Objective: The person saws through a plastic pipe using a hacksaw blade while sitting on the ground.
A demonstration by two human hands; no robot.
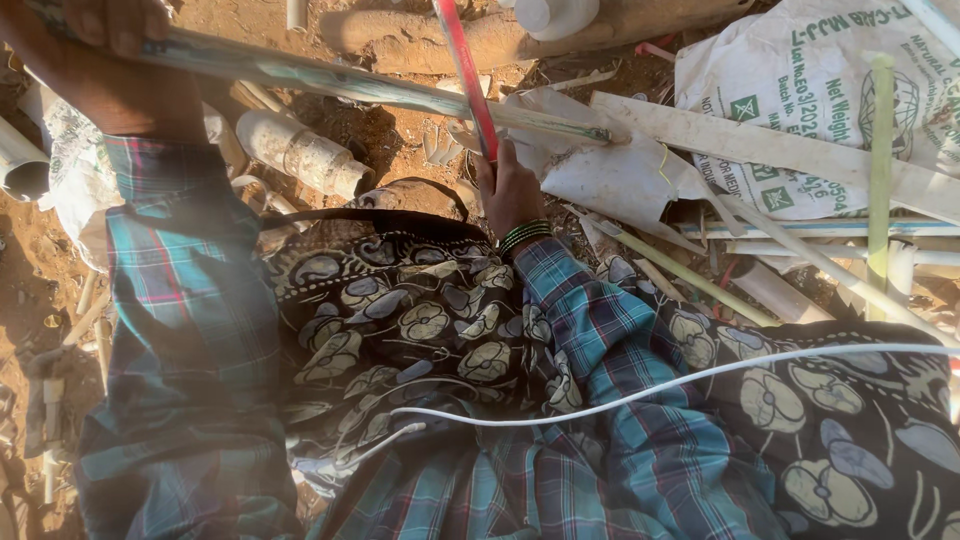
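- Left hand point(110, 25), upper left: fingers wrapped around one end of a long pale pipe point(380, 88) slanting across the ground.
- Right hand point(510, 190), centre: fingers closed on a red rod point(465, 70) crossing over that pipe.
- White sack point(800, 90) at upper right.

Ahead of right grip point(508, 190): long grey pipe point(380, 85) crossing, red strip point(468, 80) rising past it, crumpled white sheet point(600, 165) just beside. Right of it: stacked white pipes point(800, 250), green stick point(880, 150), printed sack point(800, 70); no gap. Between the grips: white pipe fitting point(300, 150), small patch of bare dirt point(390, 130) beside it. Below left grip point(110, 40): pipe ends point(25, 170), littered ground. Near side: white cable point(640, 390) across patterned cloth point(420, 320).
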